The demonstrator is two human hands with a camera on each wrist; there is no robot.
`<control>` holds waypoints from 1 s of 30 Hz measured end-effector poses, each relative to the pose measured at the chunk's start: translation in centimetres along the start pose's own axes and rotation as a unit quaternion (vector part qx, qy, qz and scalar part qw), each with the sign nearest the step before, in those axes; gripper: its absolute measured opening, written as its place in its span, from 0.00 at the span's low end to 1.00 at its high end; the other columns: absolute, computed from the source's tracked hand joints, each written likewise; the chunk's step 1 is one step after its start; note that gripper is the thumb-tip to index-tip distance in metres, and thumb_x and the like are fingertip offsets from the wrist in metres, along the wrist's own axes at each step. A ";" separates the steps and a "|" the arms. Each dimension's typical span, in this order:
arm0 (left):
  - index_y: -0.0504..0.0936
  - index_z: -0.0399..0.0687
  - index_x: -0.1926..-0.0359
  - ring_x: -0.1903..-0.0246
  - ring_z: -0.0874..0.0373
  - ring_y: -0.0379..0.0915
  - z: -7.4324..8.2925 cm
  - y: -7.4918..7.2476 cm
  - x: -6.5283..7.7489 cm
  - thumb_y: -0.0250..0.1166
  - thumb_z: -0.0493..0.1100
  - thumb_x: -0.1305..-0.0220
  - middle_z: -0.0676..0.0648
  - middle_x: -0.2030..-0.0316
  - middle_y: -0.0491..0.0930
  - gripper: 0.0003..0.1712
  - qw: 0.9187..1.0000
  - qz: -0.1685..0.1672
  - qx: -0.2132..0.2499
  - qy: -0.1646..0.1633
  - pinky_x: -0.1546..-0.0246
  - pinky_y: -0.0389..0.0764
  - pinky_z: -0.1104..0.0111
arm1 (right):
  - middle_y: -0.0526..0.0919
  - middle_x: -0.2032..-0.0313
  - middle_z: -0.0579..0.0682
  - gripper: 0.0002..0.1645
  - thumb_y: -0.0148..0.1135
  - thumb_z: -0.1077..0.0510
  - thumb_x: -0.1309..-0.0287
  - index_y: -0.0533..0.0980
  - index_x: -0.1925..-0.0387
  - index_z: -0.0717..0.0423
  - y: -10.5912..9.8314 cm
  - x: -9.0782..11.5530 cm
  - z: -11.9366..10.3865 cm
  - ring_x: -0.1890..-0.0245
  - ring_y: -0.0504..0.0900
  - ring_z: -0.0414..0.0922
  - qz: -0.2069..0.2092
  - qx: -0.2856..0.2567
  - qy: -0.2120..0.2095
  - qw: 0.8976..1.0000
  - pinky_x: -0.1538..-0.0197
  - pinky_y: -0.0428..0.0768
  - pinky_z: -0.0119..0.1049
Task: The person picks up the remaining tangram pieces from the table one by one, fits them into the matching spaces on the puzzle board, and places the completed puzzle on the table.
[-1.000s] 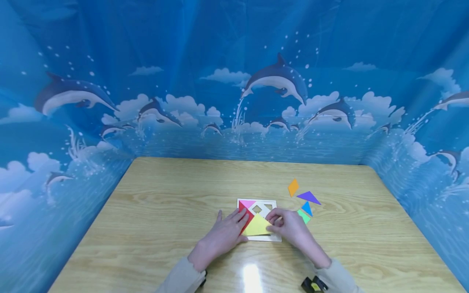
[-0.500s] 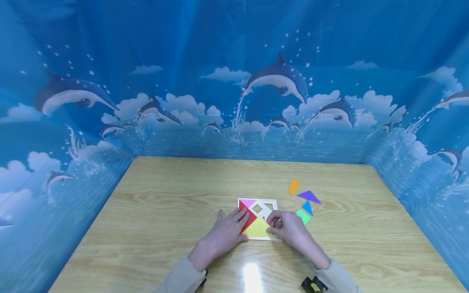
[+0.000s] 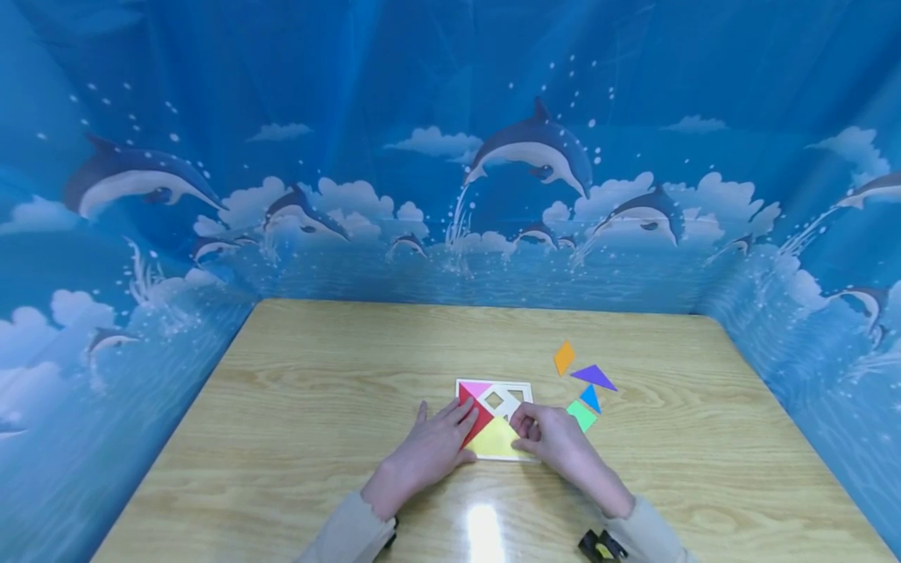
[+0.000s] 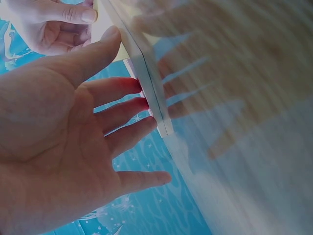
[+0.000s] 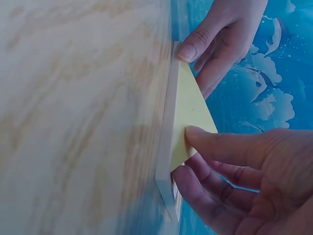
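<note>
A white tangram tray [image 3: 509, 404] lies on the table, with a pink triangle [image 3: 475, 388] and a red triangle [image 3: 482, 424] in its left part. My left hand [image 3: 438, 447] rests over the tray's left side, its fingers extended across the red triangle and its thumb at the near edge. A large yellow triangle [image 3: 494, 440] covers the near part of the tray. My right hand [image 3: 552, 434] pinches its right corner; in the right wrist view the thumb lies on the yellow face [image 5: 190, 98] and the curled fingers are by the tray's side.
To the right of the tray lie loose pieces: an orange parallelogram [image 3: 564, 358], a purple triangle [image 3: 594, 378], a blue triangle [image 3: 590, 399] and a green square [image 3: 582, 416]. A dolphin-printed curtain [image 3: 450, 234] surrounds the wooden table [image 3: 338, 375] at its back and sides.
The yellow triangle's right side has come down, so it now lies flatter and lined up with the tray's near rim. The left hand has stayed in place.
</note>
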State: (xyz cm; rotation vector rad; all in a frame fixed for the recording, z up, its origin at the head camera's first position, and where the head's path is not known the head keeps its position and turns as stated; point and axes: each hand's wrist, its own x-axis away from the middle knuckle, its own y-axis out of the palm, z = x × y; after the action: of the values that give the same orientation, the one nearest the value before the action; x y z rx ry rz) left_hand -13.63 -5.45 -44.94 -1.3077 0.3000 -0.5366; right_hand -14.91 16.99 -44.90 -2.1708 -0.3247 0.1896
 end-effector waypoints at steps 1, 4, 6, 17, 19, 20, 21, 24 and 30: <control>0.66 0.43 0.26 0.24 0.47 0.55 0.0 0.0 0.0 0.63 0.58 0.31 0.44 0.23 0.59 0.40 1.000 0.001 -0.001 0.000 0.30 0.57 0.35 | 0.77 0.77 0.39 0.13 0.78 0.65 0.51 0.80 0.68 0.51 0.0 0.0 0.0 0.77 0.74 0.34 -0.001 0.001 -0.002 1.000 0.72 0.74 0.26; 0.67 0.43 0.26 0.25 0.47 0.55 0.0 0.0 0.0 0.63 0.58 0.31 0.44 0.24 0.59 0.40 1.000 0.003 -0.004 0.001 0.30 0.58 0.35 | 0.77 0.76 0.39 0.13 0.78 0.64 0.51 0.81 0.66 0.52 0.0 0.0 0.0 0.77 0.73 0.33 0.002 0.005 -0.015 1.000 0.72 0.74 0.26; 0.67 0.43 0.26 0.25 0.46 0.55 0.0 -0.1 0.0 0.63 0.58 0.31 0.44 0.24 0.59 0.40 1.000 0.004 -0.005 0.001 0.31 0.58 0.35 | 0.78 0.75 0.40 0.13 0.78 0.65 0.52 0.81 0.65 0.53 0.1 0.1 -0.1 0.76 0.74 0.33 0.006 0.008 -0.016 1.000 0.72 0.75 0.26; 0.67 0.43 0.26 0.25 0.46 0.55 0.0 -0.1 0.0 0.63 0.58 0.31 0.44 0.24 0.59 0.40 1.000 0.002 -0.003 0.000 0.31 0.58 0.35 | 0.79 0.73 0.41 0.17 0.79 0.65 0.57 0.83 0.63 0.53 0.5 -0.1 -0.5 0.73 0.74 0.35 0.012 0.039 -0.008 0.999 0.70 0.75 0.28; 0.67 0.43 0.26 0.25 0.46 0.55 0.0 -0.1 -0.1 0.63 0.57 0.31 0.45 0.23 0.59 0.40 1.000 0.000 -0.003 -0.001 0.31 0.58 0.35 | 0.79 0.73 0.41 0.18 0.80 0.65 0.57 0.83 0.63 0.53 0.5 -0.1 -0.6 0.73 0.74 0.36 0.007 0.039 0.000 0.999 0.70 0.75 0.28; 0.67 0.44 0.26 0.25 0.46 0.55 0.0 -0.1 0.0 0.63 0.57 0.31 0.45 0.23 0.59 0.40 1.000 -0.001 -0.002 -0.001 0.30 0.58 0.35 | 0.79 0.72 0.41 0.18 0.80 0.65 0.58 0.83 0.63 0.53 0.5 -0.1 -0.7 0.73 0.74 0.36 0.004 0.039 0.005 0.999 0.69 0.75 0.29; 0.66 0.44 0.26 0.24 0.46 0.55 0.0 -0.1 0.0 0.63 0.58 0.31 0.45 0.23 0.58 0.40 1.000 -0.003 0.000 -0.002 0.30 0.58 0.35 | 0.79 0.72 0.42 0.18 0.80 0.64 0.58 0.83 0.62 0.53 0.5 -0.1 -0.8 0.72 0.74 0.36 0.001 0.039 0.011 0.999 0.69 0.75 0.29; 0.67 0.44 0.26 0.24 0.47 0.55 0.0 0.0 -0.1 0.63 0.58 0.31 0.45 0.23 0.58 0.40 1.000 -0.003 -0.004 -0.002 0.30 0.58 0.35 | 0.79 0.71 0.42 0.18 0.81 0.63 0.58 0.83 0.62 0.53 0.5 -0.1 -1.0 0.71 0.74 0.36 -0.004 0.038 0.019 0.999 0.68 0.76 0.30; 0.67 0.44 0.26 0.25 0.47 0.55 -0.1 0.0 -0.1 0.63 0.58 0.31 0.45 0.23 0.59 0.40 1.000 0.000 -0.012 0.001 0.31 0.60 0.35 | 0.81 0.70 0.42 0.18 0.81 0.63 0.58 0.83 0.63 0.54 0.5 -0.2 -1.0 0.70 0.77 0.37 -0.001 0.044 0.008 0.999 0.65 0.79 0.30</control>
State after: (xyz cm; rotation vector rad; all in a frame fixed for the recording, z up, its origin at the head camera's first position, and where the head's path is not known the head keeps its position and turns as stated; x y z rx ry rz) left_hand -13.75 -5.43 -45.01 -1.3296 0.3098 -0.5359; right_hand -14.75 15.90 -44.76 -2.0840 -0.3032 0.1819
